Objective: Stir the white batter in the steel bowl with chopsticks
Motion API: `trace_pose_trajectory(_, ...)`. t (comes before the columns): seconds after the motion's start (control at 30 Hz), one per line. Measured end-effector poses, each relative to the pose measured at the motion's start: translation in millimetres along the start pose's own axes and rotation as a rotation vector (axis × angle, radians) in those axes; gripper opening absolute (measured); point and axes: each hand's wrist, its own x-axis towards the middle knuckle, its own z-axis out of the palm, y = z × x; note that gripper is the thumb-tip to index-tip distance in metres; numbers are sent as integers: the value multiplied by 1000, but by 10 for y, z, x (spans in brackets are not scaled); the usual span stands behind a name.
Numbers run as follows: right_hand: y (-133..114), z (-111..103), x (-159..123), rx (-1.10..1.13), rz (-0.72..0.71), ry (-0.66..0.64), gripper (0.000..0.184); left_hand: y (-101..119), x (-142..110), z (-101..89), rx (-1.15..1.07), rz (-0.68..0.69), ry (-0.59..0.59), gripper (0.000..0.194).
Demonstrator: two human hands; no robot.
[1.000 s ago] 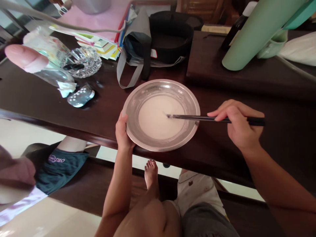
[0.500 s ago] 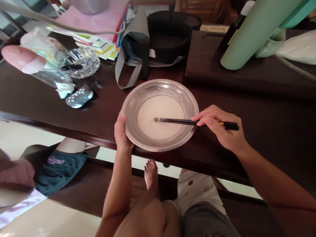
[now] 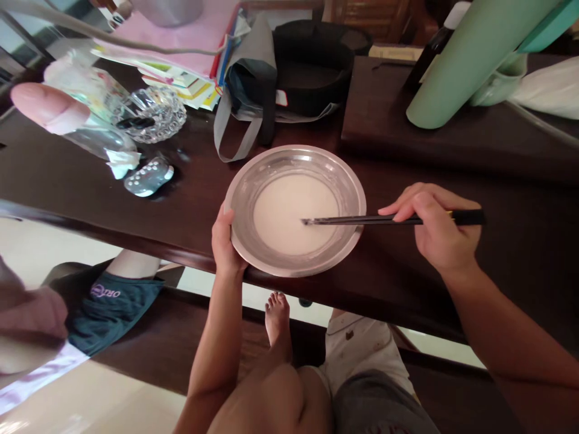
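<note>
at the glossy table edge (image 3: 172,244), a round metal bowl (image 3: 242,217) of smooth white liquid (image 3: 287,205) is clasped by the left hand (image 3: 226,244); slender black chopsticks (image 3: 357,220) are pinched in the right hand (image 3: 446,235), tips dipped.

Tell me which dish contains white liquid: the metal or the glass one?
The metal dish, with the black chopsticks reaching into it; the smaller glass dish, farther left, shows none.
</note>
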Motion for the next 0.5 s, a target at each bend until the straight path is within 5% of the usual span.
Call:
trace_pose_trajectory(0.13,-20,11,-4,-88,-41,-258,22,8,0,13,-12,-10,2,37)
trace_pose_trajectory(0.33,10,0,-7,8,-31,-20,34,16,-4,22,10,-14,6,36)
trace_pose_trajectory(0.5,-9,17,-22,-100,-58,-215,22,20,-3,16,-37,-12,-3,34)
